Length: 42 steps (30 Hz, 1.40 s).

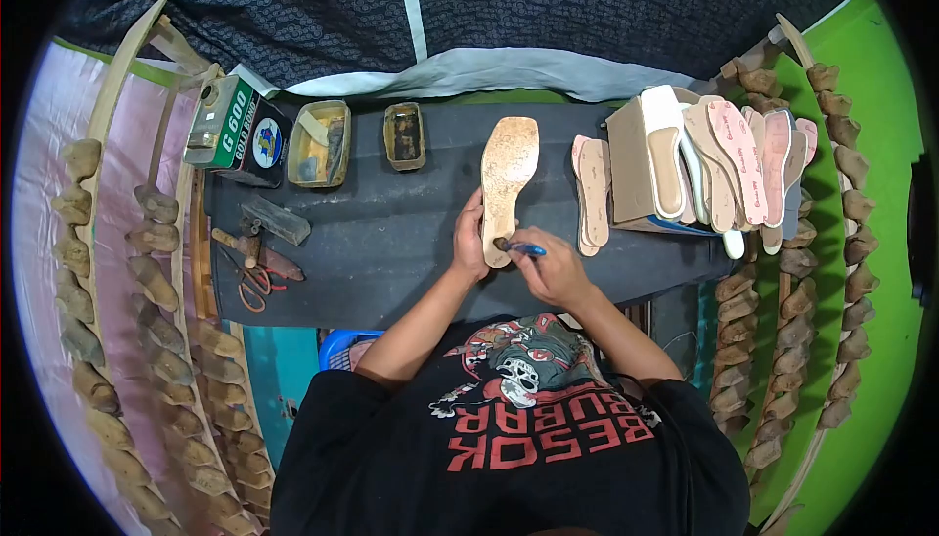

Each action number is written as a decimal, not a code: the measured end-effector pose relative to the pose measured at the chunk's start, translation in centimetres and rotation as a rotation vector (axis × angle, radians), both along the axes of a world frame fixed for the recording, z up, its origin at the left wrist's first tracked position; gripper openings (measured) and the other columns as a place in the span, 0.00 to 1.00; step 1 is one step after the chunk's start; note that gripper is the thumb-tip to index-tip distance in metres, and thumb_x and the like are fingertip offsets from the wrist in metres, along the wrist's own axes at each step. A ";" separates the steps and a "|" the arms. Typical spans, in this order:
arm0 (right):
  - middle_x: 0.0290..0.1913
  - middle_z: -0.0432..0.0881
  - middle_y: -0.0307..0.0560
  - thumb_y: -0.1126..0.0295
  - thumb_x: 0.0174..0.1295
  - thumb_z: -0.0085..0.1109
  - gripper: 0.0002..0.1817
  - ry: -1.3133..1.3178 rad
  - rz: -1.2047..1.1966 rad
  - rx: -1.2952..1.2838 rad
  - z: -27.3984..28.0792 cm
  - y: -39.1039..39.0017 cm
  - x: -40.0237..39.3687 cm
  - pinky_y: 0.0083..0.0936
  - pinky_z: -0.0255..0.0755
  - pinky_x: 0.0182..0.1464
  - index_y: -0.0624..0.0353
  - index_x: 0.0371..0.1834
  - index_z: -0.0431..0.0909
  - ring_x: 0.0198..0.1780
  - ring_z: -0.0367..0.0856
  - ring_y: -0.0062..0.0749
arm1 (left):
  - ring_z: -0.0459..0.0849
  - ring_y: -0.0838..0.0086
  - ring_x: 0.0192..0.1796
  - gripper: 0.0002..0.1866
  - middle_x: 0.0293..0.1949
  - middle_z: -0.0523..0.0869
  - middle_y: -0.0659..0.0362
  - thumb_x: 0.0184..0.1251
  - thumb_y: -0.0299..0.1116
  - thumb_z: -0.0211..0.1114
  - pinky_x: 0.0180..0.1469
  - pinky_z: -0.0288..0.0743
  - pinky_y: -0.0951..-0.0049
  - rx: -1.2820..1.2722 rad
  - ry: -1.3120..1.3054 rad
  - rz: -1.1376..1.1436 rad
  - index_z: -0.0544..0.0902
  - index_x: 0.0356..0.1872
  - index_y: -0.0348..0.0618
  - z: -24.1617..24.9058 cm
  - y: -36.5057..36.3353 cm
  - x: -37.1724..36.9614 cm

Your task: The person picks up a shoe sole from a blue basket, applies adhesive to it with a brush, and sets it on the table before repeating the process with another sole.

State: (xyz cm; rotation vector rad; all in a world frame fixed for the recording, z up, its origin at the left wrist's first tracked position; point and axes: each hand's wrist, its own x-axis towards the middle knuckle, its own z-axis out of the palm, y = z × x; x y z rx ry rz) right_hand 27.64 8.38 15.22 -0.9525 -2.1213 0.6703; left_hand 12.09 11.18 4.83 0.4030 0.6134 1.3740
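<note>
Blue handle on the little brush (528,248), and the right hand (556,270) has its fingers pinched around it, dark bristle end at the narrow heel of a tan shoe sole (510,159). The left hand (469,238) is clamped on that same sole by its left edge near the heel, so it sits over the black table (391,243) in front of the chest, wide end pointing away and pretty glossy. Off to the right, some spare soles (592,194) lie near a cardboard box (628,169) with a whole bunch of others crowded at it. Over on the left: a big yellowish tub (318,183), a smaller tub (404,163), a green can (235,130) reading G 600, a dark block (276,219) and a hammer (240,245). Wooden shoe forms (164,282) line racks both sides.
</note>
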 end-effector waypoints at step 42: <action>0.37 0.84 0.57 0.74 0.69 0.61 0.06 -0.006 -0.023 -0.026 0.3 3.0 0.7 0.43 0.78 0.41 0.64 0.43 0.77 0.37 0.85 0.57 | 0.87 0.69 0.52 0.26 0.56 0.86 0.56 0.79 0.45 0.45 0.56 0.83 0.65 -0.038 -0.106 -0.148 0.75 0.69 0.42 0.0 -0.1 0.6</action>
